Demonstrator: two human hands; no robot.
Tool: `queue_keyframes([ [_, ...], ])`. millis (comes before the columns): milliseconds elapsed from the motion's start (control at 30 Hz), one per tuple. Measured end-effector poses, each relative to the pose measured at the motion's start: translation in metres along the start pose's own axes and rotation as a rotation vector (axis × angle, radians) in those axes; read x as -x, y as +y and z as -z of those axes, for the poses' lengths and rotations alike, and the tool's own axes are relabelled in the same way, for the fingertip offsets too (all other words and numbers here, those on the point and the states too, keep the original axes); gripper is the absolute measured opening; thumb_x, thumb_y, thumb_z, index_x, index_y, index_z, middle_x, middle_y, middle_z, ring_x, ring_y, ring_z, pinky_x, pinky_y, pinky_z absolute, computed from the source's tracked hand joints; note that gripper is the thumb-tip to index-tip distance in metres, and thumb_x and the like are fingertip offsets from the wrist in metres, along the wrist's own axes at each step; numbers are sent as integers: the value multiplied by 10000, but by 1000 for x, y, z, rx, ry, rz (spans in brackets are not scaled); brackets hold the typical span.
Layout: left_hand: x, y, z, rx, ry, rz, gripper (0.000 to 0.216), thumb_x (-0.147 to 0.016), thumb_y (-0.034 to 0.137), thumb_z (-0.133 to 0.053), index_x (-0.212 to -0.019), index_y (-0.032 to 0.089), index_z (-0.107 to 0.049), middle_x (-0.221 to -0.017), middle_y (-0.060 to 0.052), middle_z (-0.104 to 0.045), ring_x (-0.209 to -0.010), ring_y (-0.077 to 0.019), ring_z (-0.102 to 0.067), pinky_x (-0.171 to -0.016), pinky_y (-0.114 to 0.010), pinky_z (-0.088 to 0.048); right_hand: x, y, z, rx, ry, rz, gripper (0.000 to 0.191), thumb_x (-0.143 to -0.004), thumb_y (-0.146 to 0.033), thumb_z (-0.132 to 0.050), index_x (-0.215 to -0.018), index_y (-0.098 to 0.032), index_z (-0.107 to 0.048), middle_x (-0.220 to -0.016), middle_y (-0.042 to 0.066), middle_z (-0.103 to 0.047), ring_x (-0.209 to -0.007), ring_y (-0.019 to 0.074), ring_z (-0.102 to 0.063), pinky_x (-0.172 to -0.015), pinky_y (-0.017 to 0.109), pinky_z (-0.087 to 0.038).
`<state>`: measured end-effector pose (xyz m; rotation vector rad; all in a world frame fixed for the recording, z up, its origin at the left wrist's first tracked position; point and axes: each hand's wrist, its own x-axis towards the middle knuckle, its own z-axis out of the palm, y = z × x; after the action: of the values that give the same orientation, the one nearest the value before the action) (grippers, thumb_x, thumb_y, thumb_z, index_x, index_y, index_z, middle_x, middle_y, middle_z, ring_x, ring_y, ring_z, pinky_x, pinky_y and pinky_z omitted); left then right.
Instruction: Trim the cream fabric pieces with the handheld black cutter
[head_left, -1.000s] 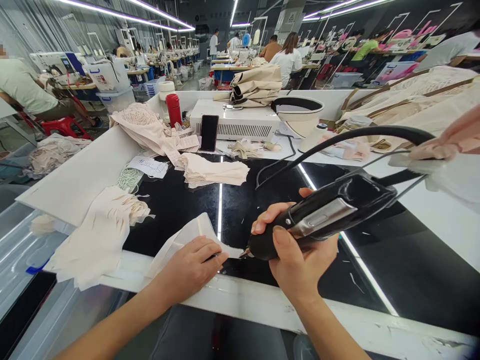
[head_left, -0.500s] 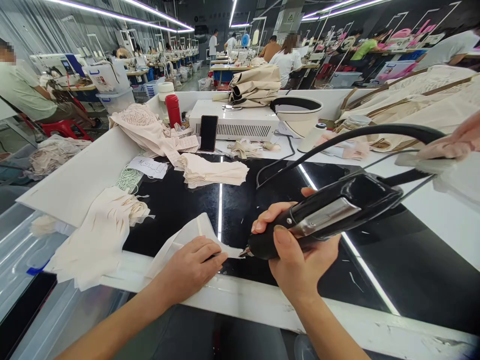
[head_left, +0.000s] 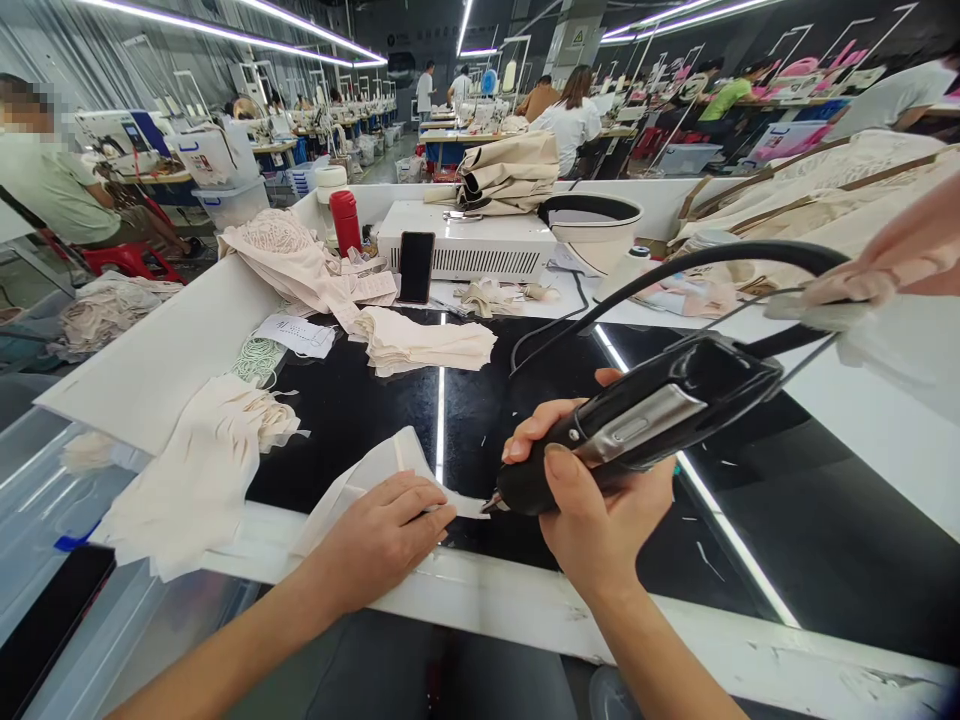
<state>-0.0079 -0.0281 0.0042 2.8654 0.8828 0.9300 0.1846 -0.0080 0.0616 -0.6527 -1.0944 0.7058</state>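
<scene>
My left hand presses a white fabric piece against the black work surface, its fingers bent together over the cloth. A narrow end of the fabric sticks out to the right of the fingertips. In my right hand is a thick black corded handheld tool with a silver plate on its side. Its pointed metal tip meets that narrow end, while a black cable arches up from the back. Beneath both hands lies the glossy black board.
At left is a stack of cream fabric pieces; farther back lies another stack. A phone leans on a white vented box, beside a red flask. Another person's blurred hand is near the cable at right.
The black tool's rear end has shifted left and slightly down, its tip staying near the fabric. The other person's hand at right has moved left. My left hand has hardly moved.
</scene>
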Motion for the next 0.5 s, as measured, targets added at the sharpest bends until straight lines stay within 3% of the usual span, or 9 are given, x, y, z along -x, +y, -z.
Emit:
queue_keyframes([
  [200, -10, 0, -1, 3, 21, 69, 200, -1083, 169, -448, -1142, 148, -638, -1086, -100, -711, -1020, -192, -701, -907, -332, -628, -3, 3, 1, 24, 32, 14, 458, -855, -289, -811, -1233, -309, -553, -827, -46, -675, -583, 143, -654, -540, 300, -558],
  [500, -3, -4, -16, 66, -74, 113, 175, -1045, 102, -493, -1072, 148, -660, -1021, -79, -685, -946, -196, -666, -825, -321, -622, -3, 1, 3, 51, 29, 10, 456, -836, -280, -818, -1189, -299, -530, -801, -50, -678, -551, 143, -621, -503, 293, -531],
])
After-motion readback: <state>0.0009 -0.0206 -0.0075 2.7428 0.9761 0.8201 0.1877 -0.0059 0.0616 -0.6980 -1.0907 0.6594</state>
